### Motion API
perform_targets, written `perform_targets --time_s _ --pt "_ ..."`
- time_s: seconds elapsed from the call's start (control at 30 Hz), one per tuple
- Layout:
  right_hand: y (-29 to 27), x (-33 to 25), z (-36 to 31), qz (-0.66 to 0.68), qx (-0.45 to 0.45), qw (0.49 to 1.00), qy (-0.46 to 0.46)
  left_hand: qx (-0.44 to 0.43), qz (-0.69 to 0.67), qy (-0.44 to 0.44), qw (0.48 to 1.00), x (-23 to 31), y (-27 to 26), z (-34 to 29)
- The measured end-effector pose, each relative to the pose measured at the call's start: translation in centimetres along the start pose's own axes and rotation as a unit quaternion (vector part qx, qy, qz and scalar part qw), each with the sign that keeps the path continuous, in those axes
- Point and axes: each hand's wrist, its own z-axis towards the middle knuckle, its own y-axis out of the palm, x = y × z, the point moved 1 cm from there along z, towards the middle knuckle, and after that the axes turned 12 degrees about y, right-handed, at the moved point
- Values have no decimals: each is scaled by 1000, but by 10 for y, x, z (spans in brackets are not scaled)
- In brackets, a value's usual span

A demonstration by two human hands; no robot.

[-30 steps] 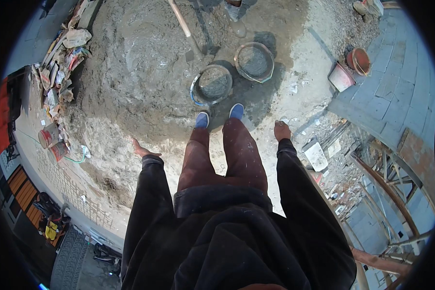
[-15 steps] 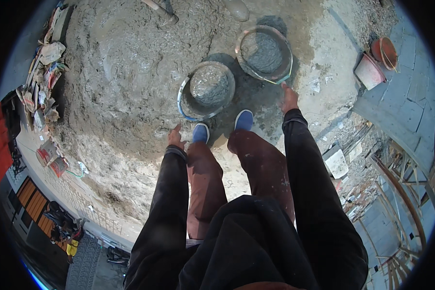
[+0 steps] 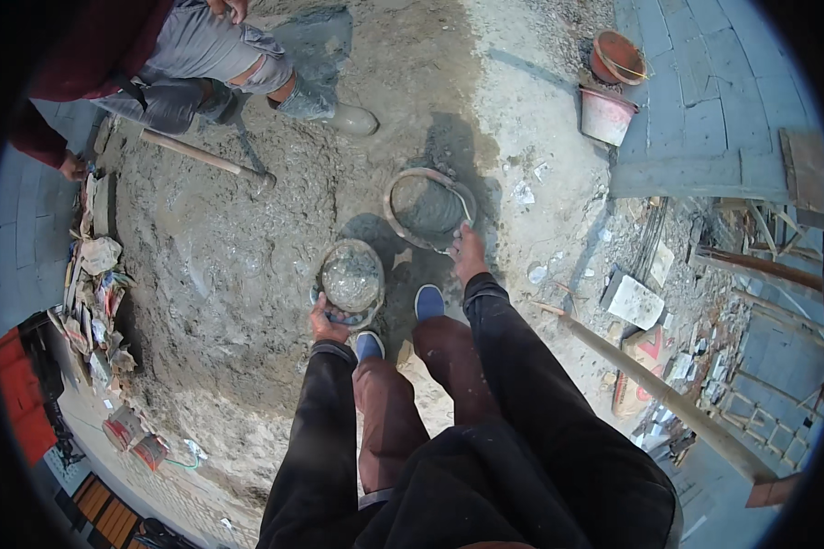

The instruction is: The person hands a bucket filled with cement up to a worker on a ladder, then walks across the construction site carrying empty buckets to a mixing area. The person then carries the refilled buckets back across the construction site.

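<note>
Two round buckets filled with wet grey mortar stand on the ground in front of my feet. My left hand [image 3: 328,320] is closed on the handle at the near rim of the left bucket [image 3: 381,295], whose mortar [image 3: 351,277] is heaped. On the right bucket [image 3: 392,216], which stands a little farther off, the handle is pulled up at the near right side. My right hand [image 3: 468,252] has its fingers wrapped round that handle. Both buckets appear to rest on the ground.
Wet mortar [image 3: 220,242] spreads left of the buckets, with a long-handled tool [image 3: 197,154] lying in it. A co-worker in rubber boots [image 3: 350,119] stands at the far left. Two empty-looking buckets [image 3: 606,117] sit far right. A wooden pole [image 3: 659,393] and rubble lie nearer right.
My hands have reached the buckets and closed on their handles. The right bucket's handle has been raised. The view has shifted, bringing the co-worker and the wooden pole into sight.
</note>
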Motion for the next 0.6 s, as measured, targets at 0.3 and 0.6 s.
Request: perform_targets --time_s 0.3,0.6 --pt "-203 41 -158 72 100 992 36 109 116 7 987 66 -14 -122" --pt "-460 170 -321 -309 442 833 -125 -88 409 -19 908 150 -50 -220"
